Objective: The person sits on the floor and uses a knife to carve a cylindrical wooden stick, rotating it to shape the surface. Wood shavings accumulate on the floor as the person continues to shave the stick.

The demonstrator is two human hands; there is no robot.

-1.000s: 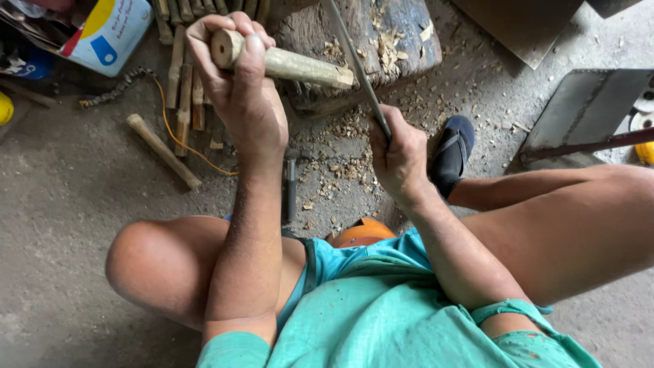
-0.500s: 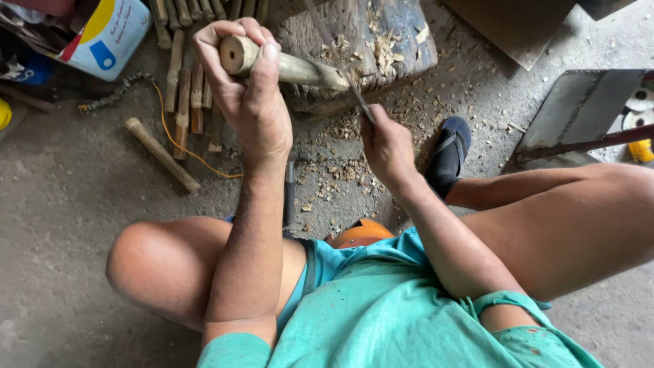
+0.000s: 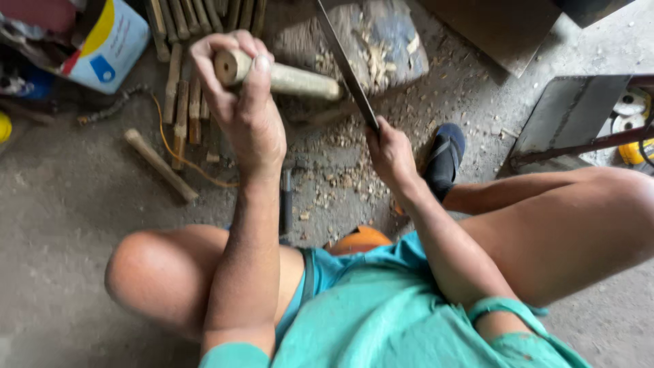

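- Left hand is wrapped tight around the near end of a pale wooden stick, thumb laid along the top; cut end of the stick faces the camera.
- The stick runs right and slightly far, its other end resting on the chopping block.
- Right hand is fisted around the handle of a long blade, which angles up and left across the block and passes just beside the stick's far end; can't tell if metal touches wood.
- The block's top is scarred and littered with wood chips, more of them spread on the concrete floor near it.
- A row of split sticks lies on the floor to the left of the left hand, one loose stick apart from it, nearer and further left.
- A yellow cord snakes across those sticks.
- White-and-blue container at far left.
- Person squats, knees wide, teal clothing; dark sandal just right of the right hand.
- Metal sheet at far right.
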